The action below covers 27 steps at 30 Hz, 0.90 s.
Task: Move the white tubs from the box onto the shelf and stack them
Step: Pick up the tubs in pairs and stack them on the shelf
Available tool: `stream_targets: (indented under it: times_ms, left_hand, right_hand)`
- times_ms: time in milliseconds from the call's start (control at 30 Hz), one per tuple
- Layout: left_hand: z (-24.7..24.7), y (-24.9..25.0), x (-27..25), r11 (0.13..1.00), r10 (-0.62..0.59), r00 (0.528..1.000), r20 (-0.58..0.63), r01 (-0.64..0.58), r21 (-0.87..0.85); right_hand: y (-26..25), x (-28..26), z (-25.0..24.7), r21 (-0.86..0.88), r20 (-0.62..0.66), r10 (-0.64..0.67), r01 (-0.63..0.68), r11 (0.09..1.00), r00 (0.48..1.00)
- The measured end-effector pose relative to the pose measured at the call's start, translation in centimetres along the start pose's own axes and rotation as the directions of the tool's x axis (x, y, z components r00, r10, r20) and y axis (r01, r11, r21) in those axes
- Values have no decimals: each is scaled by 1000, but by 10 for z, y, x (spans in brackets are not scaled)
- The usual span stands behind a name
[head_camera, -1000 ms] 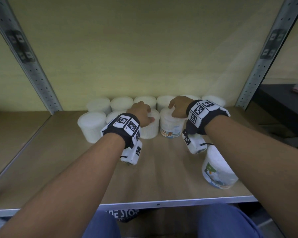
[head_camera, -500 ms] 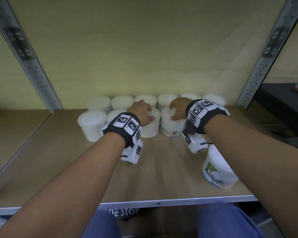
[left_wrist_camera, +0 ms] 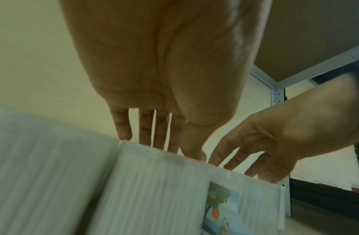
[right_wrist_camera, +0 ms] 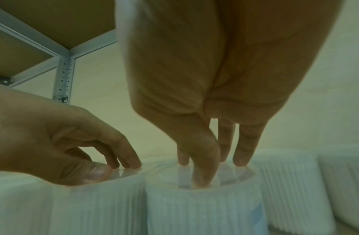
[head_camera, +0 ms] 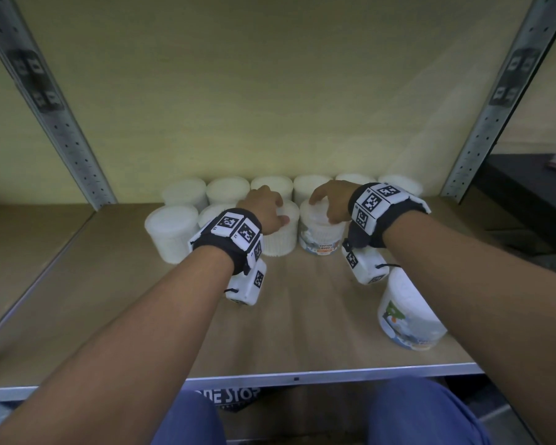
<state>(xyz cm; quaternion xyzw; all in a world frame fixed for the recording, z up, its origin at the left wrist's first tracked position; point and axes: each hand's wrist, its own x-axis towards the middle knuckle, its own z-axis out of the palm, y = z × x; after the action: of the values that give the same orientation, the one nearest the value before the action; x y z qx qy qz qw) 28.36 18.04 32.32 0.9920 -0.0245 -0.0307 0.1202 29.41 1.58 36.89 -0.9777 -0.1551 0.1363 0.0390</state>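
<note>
Two rows of white tubs stand at the back of the wooden shelf [head_camera: 286, 322]. My left hand [head_camera: 265, 210] rests its fingertips on the lid of a ribbed tub [head_camera: 281, 240] in the front row, thumb at the rim. Beside it, my right hand [head_camera: 329, 203] presses its fingertips onto the lid of the cotton-bud tub [head_camera: 318, 234]. The right wrist view shows the right hand [right_wrist_camera: 210, 151] with near-straight fingers on that lid [right_wrist_camera: 205, 174], and the left hand [right_wrist_camera: 84, 151] curved over its neighbour. One more labelled tub [head_camera: 408, 319] stands alone near the front right edge.
Metal uprights [head_camera: 61, 123] [head_camera: 495, 107] frame the bay, and the wall stands close behind the back row of tubs [head_camera: 227, 189]. The shelf's metal front edge [head_camera: 302, 375] runs above my knees. A dark table [head_camera: 527, 194] sits to the right.
</note>
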Motion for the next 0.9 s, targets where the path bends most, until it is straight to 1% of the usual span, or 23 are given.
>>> stream_targets:
  times_ms: [233,300,433,567,633,667,767,800,900]
  left_hand:
    - [-2,0,-2,1000,11,1000,15,-11,-14]
    - [-5,-1,-4,999,40,998,38,-39,-34]
    - [-13,-6,-6,993,109,987,120,-103,-53]
    - [-17,-6,-7,988,149,977,152,-141,-61]
    - [-15,-3,-5,989,132,983,131,-122,-80]
    - [-13,-1,-4,991,114,989,98,-106,-82]
    - [-5,5,-1,999,25,998,-59,-27,-36]
    - [-2,6,0,1000,-5,996,-85,4,-18]
    - [3,10,2,996,-46,996,-80,51,69]
  right_hand:
    - [-2,-3,-2,-25,-10,-5,4,1000,1000]
    - [-2,-2,-2,-23,-3,-7,7,1000,1000]
    - [-3,-2,0,-58,-23,-18,17,998,1000]
    - [-2,-1,2,-68,-41,-29,27,997,999]
    - [-2,-1,2,-68,-30,-27,25,997,999]
    - [-2,0,2,-71,-25,-26,24,997,999]
    - [-2,0,1,-73,-20,-26,24,997,999]
    - [-1,0,1,-73,-16,-26,25,997,1000]
    - [-1,-1,1,-84,-18,-29,27,996,999]
